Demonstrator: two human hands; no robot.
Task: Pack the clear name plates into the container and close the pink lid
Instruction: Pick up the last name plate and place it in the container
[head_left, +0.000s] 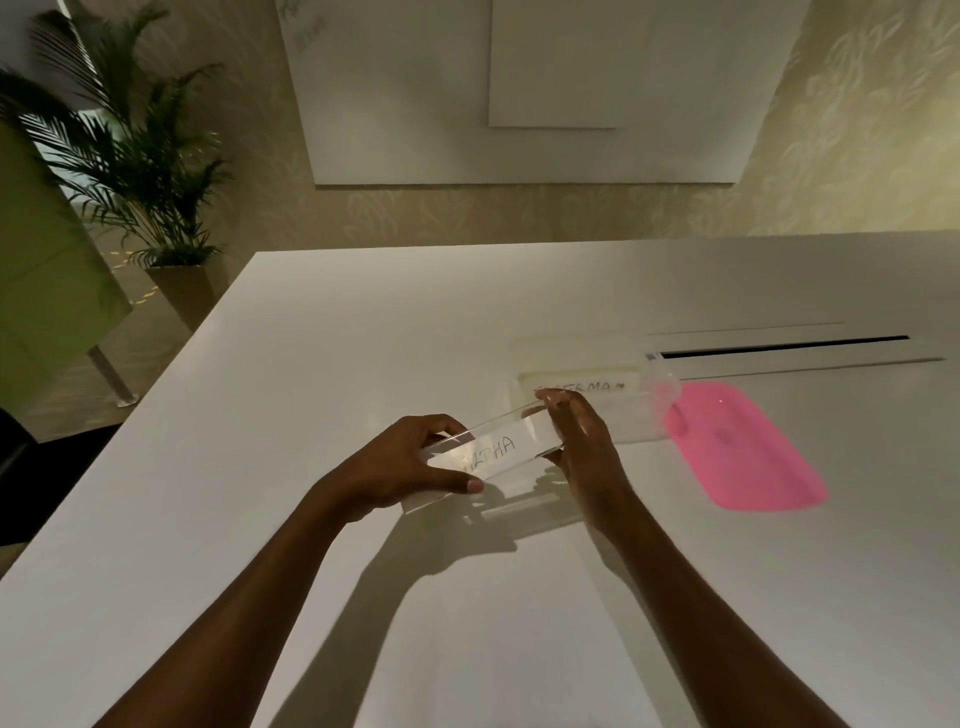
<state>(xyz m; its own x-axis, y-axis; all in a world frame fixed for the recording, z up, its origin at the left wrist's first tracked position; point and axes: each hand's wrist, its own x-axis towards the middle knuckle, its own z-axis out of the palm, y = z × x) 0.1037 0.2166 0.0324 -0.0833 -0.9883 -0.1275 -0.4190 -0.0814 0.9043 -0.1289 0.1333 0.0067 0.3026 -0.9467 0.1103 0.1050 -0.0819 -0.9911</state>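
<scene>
Slippage threatens, since my left grip (400, 463) and right grip (577, 437) merely pinch the slick clear acrylic name plate (493, 450) by its ends.

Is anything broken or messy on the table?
No, nothing stands out. The left hand and right hand hold one whole plate, and the lid lies flat beside the open container.

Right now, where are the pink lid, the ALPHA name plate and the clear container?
pink lid (743, 447), head view, middle of its face.
ALPHA name plate (496, 448), head view, lettered front.
clear container (641, 415), head view, near side wall.
</scene>
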